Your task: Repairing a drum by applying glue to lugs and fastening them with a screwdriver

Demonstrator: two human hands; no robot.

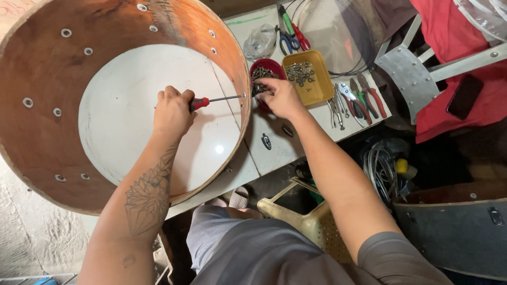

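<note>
nearest the camera are the person's grey-clad lap and a pale plastic stool (311, 219) below the worktop (274, 148). the left hand (171, 111), on a tattooed forearm, reaches inside a big round wooden drum shell (37, 137) lying on the white worktop; its fingers are closed around the red handle of a screwdriver (211, 100), whose shaft runs level to the shell's inner wall on the right side. just outside that wall the right hand (282, 97) rests at a red tray (270, 66) of small metal parts, fingers curled down onto something at the shell's outer face; what they pinch is hidden. beside it sits a yellow tray (317, 87) of screws, then pliers (359, 97), and farther off scissors (290, 39).
</note>
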